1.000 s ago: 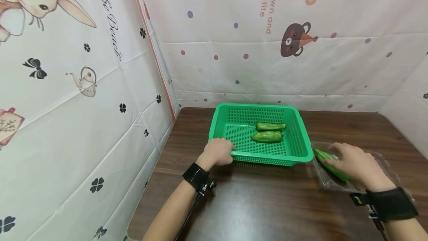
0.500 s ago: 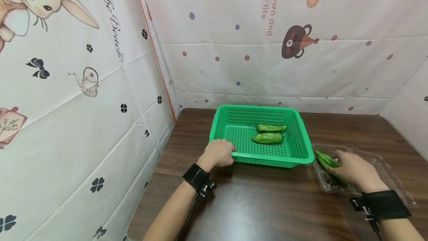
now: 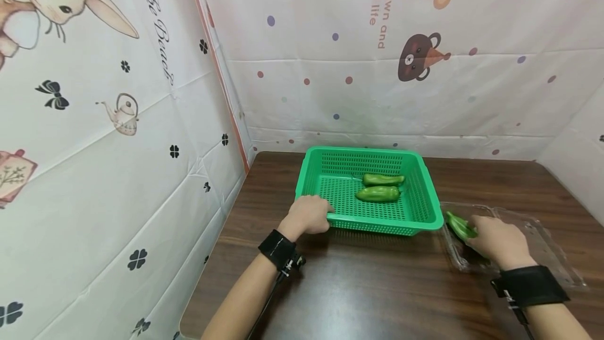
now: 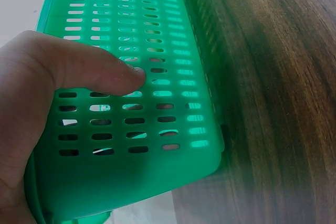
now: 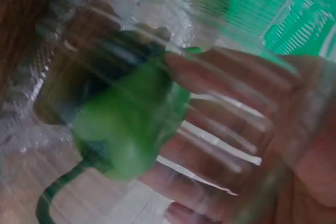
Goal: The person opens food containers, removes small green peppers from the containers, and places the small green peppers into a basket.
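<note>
My left hand [image 3: 309,214] grips the near-left corner of a green plastic basket [image 3: 382,225]. In the left wrist view its thumb [image 4: 100,69] lies against the slotted outer wall. Two green peppers lie inside the basket, a nearer one [image 3: 377,194] and a farther one [image 3: 383,179]. To the right, my right hand [image 3: 499,240] reaches into a clear plastic box [image 3: 455,259] and holds another green pepper [image 3: 460,226], partly covered by the fingers. The right wrist view shows this pepper [image 5: 126,124] and its curved stem through the clear plastic, blurred.
The box's clear lid [image 3: 542,248] lies folded out to the right. Box and basket stand side by side on a dark wood table [image 3: 377,287]. Printed white cloth [image 3: 330,88] hangs behind and on both sides. A black strap with a cable is on each wrist.
My right hand has drawn slightly left and closed its fingers on the pepper in the box, which has tilted a little. The left hand and basket stay put.
</note>
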Demonstrator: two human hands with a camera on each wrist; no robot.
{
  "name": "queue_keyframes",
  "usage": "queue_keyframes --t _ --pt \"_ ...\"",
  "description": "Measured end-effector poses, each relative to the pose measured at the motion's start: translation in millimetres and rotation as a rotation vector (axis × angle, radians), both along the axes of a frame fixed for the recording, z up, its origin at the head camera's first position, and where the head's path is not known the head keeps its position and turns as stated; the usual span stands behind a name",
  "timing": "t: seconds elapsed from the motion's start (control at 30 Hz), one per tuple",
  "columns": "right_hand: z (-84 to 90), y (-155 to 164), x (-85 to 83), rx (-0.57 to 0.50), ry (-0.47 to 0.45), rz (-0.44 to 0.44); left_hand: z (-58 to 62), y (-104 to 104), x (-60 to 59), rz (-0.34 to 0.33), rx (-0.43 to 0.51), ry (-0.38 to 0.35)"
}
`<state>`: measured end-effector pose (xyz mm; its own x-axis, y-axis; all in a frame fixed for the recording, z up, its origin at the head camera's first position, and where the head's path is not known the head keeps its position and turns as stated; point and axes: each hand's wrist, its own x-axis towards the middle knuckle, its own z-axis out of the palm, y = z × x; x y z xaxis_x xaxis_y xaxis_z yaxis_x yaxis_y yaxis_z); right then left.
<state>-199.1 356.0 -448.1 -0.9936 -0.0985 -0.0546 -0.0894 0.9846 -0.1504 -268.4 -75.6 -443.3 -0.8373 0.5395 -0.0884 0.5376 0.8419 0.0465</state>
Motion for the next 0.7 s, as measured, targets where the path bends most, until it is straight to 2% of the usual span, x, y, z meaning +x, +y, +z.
queue_keyframes --t 0.23,0.57,0.7 --pt "0.9 -8 2.2 -0.025 0.012 -0.033 -0.8 0 -0.7 -0.002 -0.003 0.005" --pt "-2.6 -7 -9.4 -0.072 -0.024 -0.046 0.5 -1 0.9 -0.001 -0.007 0.003" --pt "-3.0 -7 -11.4 -0.072 -0.005 -0.043 0.6 -1 0.8 -0.003 0.001 -0.003"
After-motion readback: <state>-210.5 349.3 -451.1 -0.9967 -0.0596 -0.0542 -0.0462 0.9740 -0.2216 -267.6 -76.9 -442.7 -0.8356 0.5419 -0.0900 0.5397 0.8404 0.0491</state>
